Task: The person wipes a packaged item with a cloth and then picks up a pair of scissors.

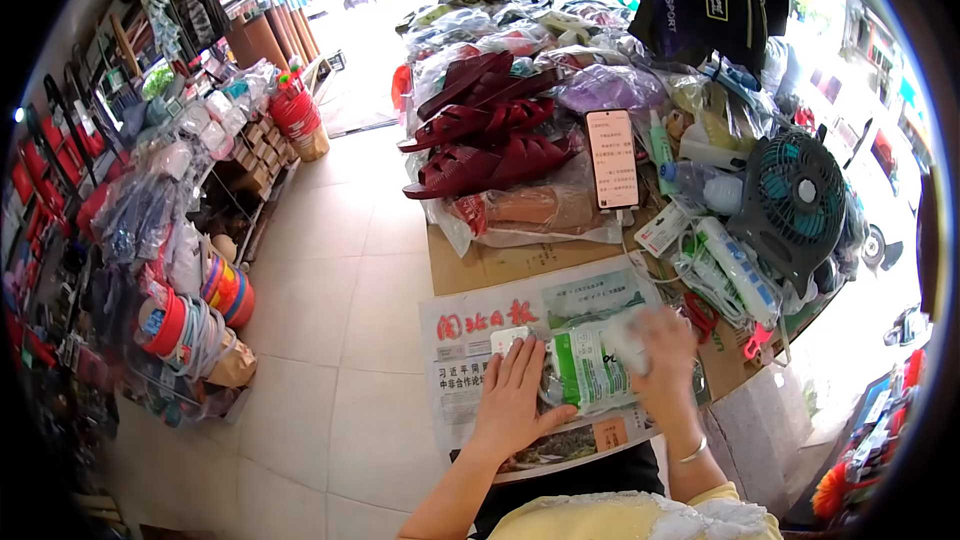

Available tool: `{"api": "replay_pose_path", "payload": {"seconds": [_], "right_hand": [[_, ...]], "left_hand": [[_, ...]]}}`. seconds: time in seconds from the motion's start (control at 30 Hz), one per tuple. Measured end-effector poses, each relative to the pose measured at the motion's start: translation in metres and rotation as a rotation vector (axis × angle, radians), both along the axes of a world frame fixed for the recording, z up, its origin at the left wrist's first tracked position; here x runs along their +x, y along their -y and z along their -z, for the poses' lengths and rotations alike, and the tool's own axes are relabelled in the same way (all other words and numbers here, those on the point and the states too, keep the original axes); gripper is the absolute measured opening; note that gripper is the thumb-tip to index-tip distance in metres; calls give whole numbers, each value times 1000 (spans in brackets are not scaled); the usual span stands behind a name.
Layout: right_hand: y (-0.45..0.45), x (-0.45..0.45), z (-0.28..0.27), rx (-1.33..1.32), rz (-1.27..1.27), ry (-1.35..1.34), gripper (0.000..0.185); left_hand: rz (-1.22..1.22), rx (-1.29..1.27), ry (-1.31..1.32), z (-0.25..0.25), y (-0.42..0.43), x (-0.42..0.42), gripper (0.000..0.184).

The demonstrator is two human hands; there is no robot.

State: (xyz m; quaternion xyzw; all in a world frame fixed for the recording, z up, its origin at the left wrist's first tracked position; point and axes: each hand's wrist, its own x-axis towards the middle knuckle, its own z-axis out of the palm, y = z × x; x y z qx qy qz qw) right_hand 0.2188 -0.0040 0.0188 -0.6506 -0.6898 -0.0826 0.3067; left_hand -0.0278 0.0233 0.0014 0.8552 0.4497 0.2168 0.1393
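A clear plastic package with a green and white label (585,368) lies on a spread newspaper (460,405) in front of me. My left hand (515,395) rests flat on the left end of the package, fingers stretched out and thumb along its near edge. Over the package's right side, my right hand (665,360) is closed on a crumpled white wad (626,342), which looks like a cloth or tissue. That hand is slightly blurred, and its palm side is hidden.
Dark red sandals (485,130) are stacked beyond the newspaper. A lit phone (611,160) stands behind it, with a dark fan (800,195) to the right. Bagged goods (610,90) cover the table's far part. Shelves of wares (190,170) line the left, beside a tiled floor (310,340).
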Motion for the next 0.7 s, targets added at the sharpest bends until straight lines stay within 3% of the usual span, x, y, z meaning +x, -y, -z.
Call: {"api": "replay_pose_path", "payload": {"seconds": [0.07,0.13,0.17,0.23,0.43,0.53,0.7], "right_hand": [[6,-38,-10,-79,-107,79,47],[13,-65,-21,13,-350,-73,48],[12,-61,-20,16,-349,-78,48],[8,-40,-17,-17,-324,-103,48],[-1,47,1,91,142,-121,44],[-8,26,-1,46,121,33,42],[-9,-59,-20,-4,-335,-9,44]], "left_hand": [[9,16,-7,-2,0,-1,103],[14,35,-9,-3,0,-1,102],[12,29,-10,-3,0,0,102],[11,22,-14,-4,1,-1,103],[7,9,6,0,0,0,104],[11,18,8,0,0,1,104],[20,51,-70,0,0,-2,101]]}}
